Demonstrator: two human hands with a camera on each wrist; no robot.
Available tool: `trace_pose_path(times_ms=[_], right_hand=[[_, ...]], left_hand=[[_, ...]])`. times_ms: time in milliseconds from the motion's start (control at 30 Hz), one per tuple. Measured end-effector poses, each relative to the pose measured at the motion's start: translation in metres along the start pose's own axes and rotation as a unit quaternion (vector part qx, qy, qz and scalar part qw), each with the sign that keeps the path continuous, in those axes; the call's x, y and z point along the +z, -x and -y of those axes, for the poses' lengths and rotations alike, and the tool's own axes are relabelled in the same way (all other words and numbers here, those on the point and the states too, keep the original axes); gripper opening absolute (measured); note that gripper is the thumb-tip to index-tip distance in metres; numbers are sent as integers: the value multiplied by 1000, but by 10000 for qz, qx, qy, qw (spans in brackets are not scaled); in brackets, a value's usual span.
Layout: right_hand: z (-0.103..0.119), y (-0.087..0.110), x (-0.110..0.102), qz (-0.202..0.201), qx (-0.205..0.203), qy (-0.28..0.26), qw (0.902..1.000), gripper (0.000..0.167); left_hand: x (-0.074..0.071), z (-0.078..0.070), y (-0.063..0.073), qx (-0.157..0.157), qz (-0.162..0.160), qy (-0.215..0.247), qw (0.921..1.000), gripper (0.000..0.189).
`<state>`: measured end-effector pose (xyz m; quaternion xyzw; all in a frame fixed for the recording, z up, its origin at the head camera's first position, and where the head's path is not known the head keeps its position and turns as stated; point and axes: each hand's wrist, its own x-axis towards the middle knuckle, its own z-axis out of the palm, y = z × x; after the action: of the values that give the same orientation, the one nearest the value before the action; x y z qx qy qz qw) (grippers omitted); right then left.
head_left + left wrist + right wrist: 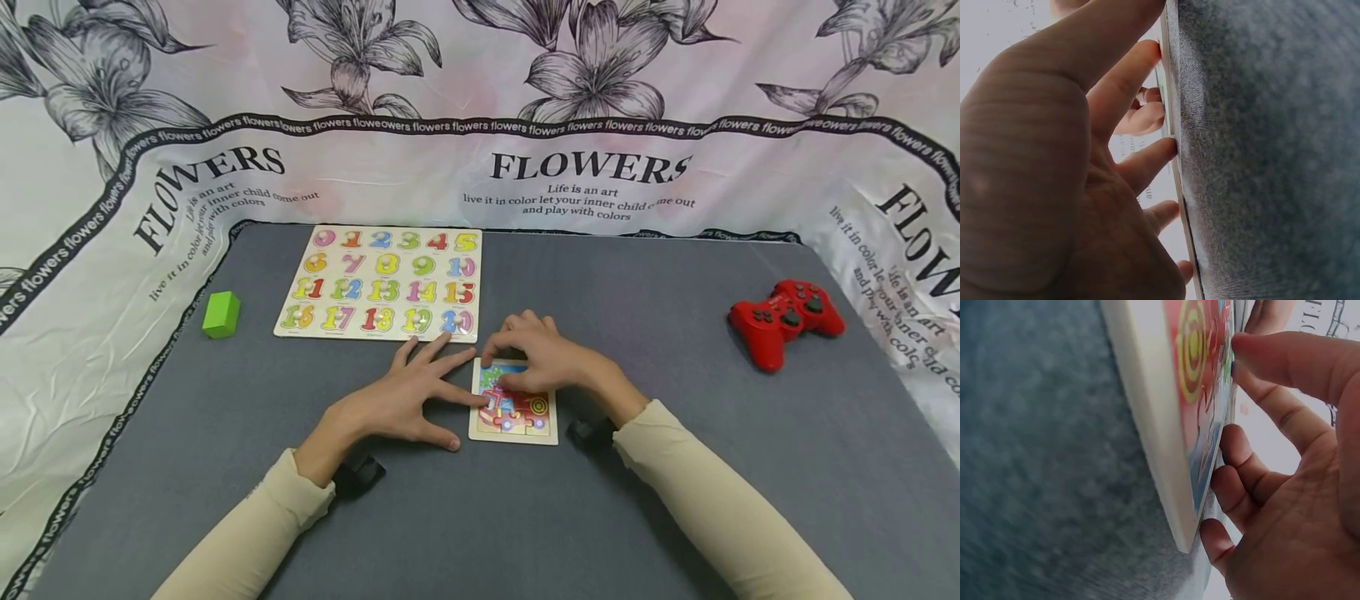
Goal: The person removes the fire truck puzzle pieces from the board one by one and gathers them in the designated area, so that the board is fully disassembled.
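A small jigsaw puzzle (517, 421) in a pale wooden frame, with a red vehicle pictured on it, lies between both hands. My right hand (536, 354) arches over its upper left part, thumb and index finger curled at a green area; I cannot tell whether they pinch a single piece. In the right wrist view the thumb (1291, 359) meets the picture, while other fingers bend beside the far edge. My left hand (405, 404) spreads flat, its index fingertip on the puzzle's left side. Its middle and ring fingertips reach the lower edge of the number board (390, 312).
The number board carries rows of coloured numerals at the back left. A green block (221, 315) sits farther left, and a red game controller (786, 323) lies at the right. A flower-print cloth (420, 179) borders the grey tabletop (465, 525).
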<state>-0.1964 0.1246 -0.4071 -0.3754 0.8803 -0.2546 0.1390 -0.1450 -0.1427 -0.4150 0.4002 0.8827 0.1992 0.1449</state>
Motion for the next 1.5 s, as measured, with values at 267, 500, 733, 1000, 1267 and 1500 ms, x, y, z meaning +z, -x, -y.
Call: trace_pose_path(times_ms=[267,500,733,1000,1267,1500], right_hand=[[1,-5,-4,344,54,24,9994,24],[1,-7,-4,416,104,-10,9991,24],[1,-9,-6,524,121,-115,9985,24],[6,-13,-10,752,140,-71,9970,24],[6,-18,-12,1033,238,166,9942,23],[6,-19,-13,1053,200,148,9941,21]], left_hand=[[0,0,0,152,-180,-151,9996,62],[2,0,0,153,-338,-221,9991,59],[6,-1,-2,65,-565,-136,9983,51],[8,-5,-4,35,-751,-141,9971,47],[8,-8,-5,-5,-810,-128,9966,46],[8,-8,-6,0,-821,-87,9966,46]])
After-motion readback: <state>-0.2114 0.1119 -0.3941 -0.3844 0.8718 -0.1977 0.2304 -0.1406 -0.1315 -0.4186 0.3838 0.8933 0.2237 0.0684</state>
